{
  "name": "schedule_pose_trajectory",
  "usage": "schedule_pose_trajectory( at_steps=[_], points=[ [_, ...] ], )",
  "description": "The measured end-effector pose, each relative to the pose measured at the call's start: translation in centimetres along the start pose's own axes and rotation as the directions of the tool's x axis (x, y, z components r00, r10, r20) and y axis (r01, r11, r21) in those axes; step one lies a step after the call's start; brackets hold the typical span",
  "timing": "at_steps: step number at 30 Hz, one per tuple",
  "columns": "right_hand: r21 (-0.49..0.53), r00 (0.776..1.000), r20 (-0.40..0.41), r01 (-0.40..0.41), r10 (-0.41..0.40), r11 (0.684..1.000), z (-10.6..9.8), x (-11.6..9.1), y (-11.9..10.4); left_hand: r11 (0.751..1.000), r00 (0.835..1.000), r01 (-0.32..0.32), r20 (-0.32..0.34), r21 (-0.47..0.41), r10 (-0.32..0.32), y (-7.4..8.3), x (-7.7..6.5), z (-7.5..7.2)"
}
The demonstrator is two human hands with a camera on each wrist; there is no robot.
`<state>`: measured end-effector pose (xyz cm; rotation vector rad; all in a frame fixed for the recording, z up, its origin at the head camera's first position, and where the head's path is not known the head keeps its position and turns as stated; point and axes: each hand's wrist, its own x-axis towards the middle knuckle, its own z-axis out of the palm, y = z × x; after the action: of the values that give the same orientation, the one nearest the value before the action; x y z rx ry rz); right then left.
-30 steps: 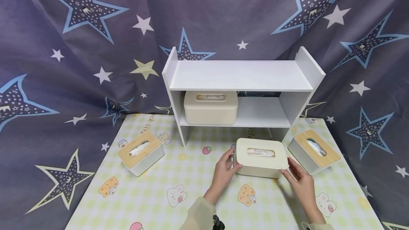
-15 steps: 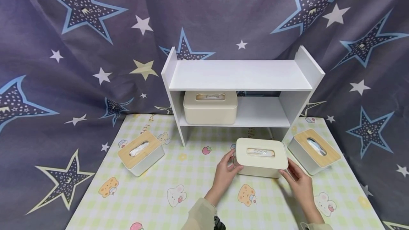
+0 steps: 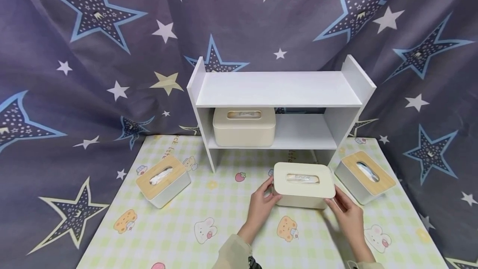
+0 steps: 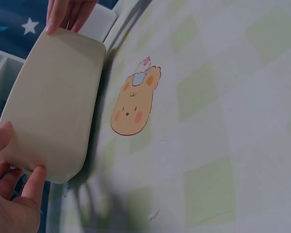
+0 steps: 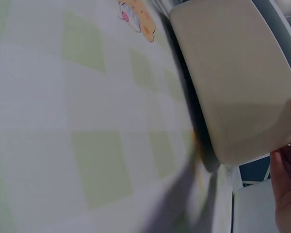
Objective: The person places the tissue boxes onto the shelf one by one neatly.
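A cream tissue box (image 3: 303, 192) with an oval slot in its lid is held between both hands in front of the shelf. My left hand (image 3: 260, 209) grips its left end, thumb on the front face; in the left wrist view that hand (image 4: 17, 204) has its fingers at the box's end. At the opposite end, my right hand (image 3: 349, 219) grips the box with the thumb on the front corner. The right wrist view shows fingertips of the right hand (image 5: 287, 179) against the box (image 5: 237, 77). A dark shadow runs along its lower edge on the tablecloth.
Behind stands a white shelf unit (image 3: 278, 88), with another cream tissue box (image 3: 244, 132) on the left of its middle level. Tissue boxes with wooden lids lie angled at left (image 3: 164, 182) and right (image 3: 365, 177), the right one close to my right hand. A star-patterned curtain backs the table.
The whole head view has shifted slightly. Both hands keep their grip on the cream tissue box, which stays in the same place relative to the shelf.
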<state>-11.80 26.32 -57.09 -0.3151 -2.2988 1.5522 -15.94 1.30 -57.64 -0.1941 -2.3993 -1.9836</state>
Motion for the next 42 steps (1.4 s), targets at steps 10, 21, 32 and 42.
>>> schedule_pose_trajectory(
  at_steps=[10,21,32,42],
  points=[
    [0.048,0.992,-0.087,0.094,-0.089,0.994,-0.7,-0.5,-2.0,0.991,0.991,-0.135,0.006,-0.016,0.135,2.0,-0.3,-1.0],
    [0.046,0.968,-0.156,0.206,-0.197,0.977,-2.3,-0.9,-5.4,0.968,0.968,-0.252,0.005,-0.005,0.252,5.6,-0.9,-2.0],
    [0.014,0.898,-0.199,0.404,-0.393,0.915,-3.3,0.0,-8.6,0.942,0.942,-0.335,-0.027,-0.036,0.334,9.5,-0.4,-2.7],
    [0.117,0.874,-0.258,0.451,-0.412,0.885,-2.2,2.8,-10.0,0.936,0.933,-0.351,-0.093,-0.022,0.348,11.4,2.2,-2.3]
  ],
)
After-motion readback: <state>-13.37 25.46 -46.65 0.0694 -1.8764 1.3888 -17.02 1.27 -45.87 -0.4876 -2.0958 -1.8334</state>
